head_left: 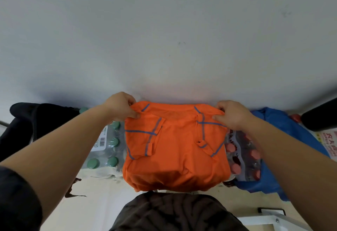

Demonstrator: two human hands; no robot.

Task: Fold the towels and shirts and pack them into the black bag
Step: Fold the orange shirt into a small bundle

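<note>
Orange shirt (175,148) with blue trim is held up off the floor (102,194), hanging flat in front of the white wall (164,30). Left grip (121,106) pinches the top left corner, thumb in front and fingers curled behind. Right grip (231,115) pinches the top right corner the same way. Both sleeves are folded inward across the body and the bottom hem bunches slightly. Behind the shirt, along the wall edge of the floor: a shrink-wrapped bottle pack with green caps (107,150) to its left, a bottle pack with red caps (244,158) to its right, and blue fabric (284,127) beside and partly under the red-cap pack. Black fabric item (32,119) sits at the far left against the wall. Dark wrinkled fabric (175,212) lies just below the shirt hem at the near edge; cannot tell whether either dark item is the black bag. White metal frame (273,219) is at the near right corner.
</note>
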